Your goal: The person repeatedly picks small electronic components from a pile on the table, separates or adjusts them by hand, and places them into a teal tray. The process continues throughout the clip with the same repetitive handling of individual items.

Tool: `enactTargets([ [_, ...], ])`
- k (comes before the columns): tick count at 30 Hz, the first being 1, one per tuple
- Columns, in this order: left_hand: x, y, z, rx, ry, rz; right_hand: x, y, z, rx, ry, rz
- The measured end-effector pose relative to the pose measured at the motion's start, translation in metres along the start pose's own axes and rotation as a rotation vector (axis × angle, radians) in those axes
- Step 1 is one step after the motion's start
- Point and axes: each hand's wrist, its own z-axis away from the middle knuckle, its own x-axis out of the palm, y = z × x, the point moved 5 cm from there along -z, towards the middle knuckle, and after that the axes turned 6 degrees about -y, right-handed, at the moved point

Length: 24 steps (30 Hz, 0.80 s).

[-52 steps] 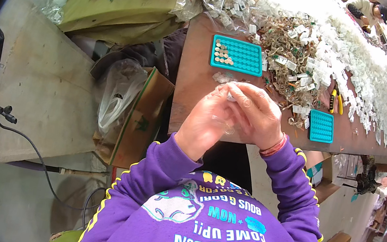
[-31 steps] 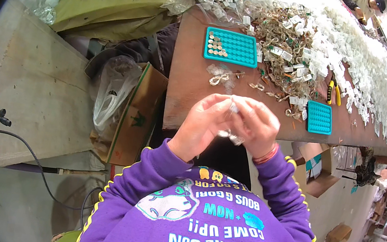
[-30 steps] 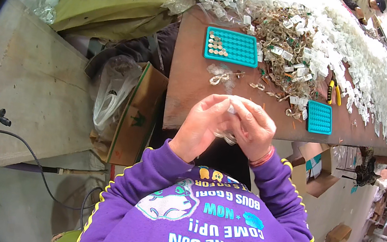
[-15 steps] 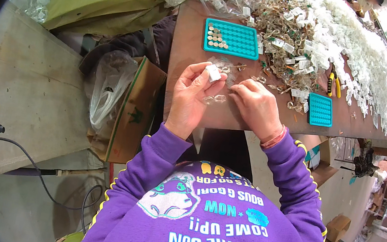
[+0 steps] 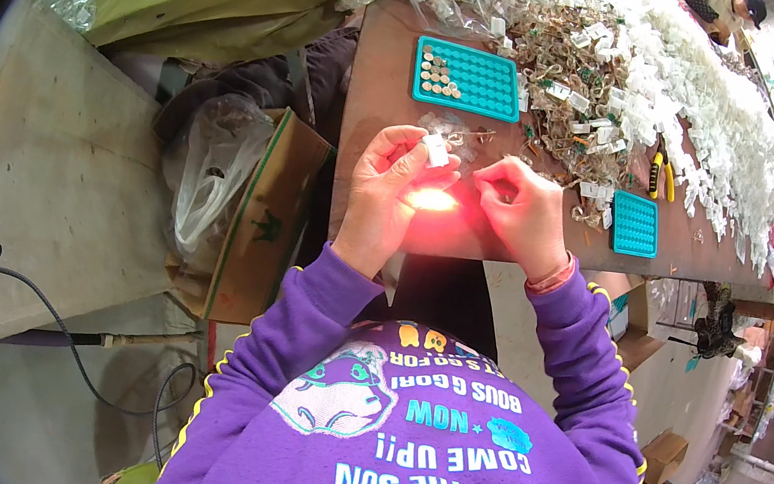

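Parted hands since a second ago! Pinching a small white box (image 5: 437, 151) in the left hand (image 5: 380, 188), upper centre of frame, turned lengthwise nearly up-and-down, left of and slightly above the right hand (image 5: 531, 216). Showing a red glow (image 5: 432, 200) just below. Curled inward on the right, impossible to tell round what.

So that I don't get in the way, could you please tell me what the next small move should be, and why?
I would probably bring the right hand across to steady the white piece: only the left hand holds it, a red glow shows just below it, and the right hand is close but apart.
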Motion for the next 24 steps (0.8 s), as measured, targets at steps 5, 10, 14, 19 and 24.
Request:
enactTargets([
  [5,0.001,-0.002,-0.001,-0.026,-0.032,-0.022,0.005,0.025,0.006,0.327,-0.100,-0.852],
  [10,0.000,-0.002,-0.002,-0.042,-0.089,-0.025,0.008,0.025,0.008,0.364,-0.137,-1.287],
  [14,-0.002,-0.004,-0.002,-0.086,-0.096,-0.037,0.004,0.020,0.004,0.359,-0.211,-1.357],
  [19,0.000,-0.007,-0.003,-0.123,-0.121,-0.027,-0.001,0.008,-0.003,0.334,-0.295,-1.349],
  [24,0.004,-0.007,-0.002,-0.147,-0.114,-0.067,-0.008,-0.010,-0.015,0.165,-0.240,-1.143],
])
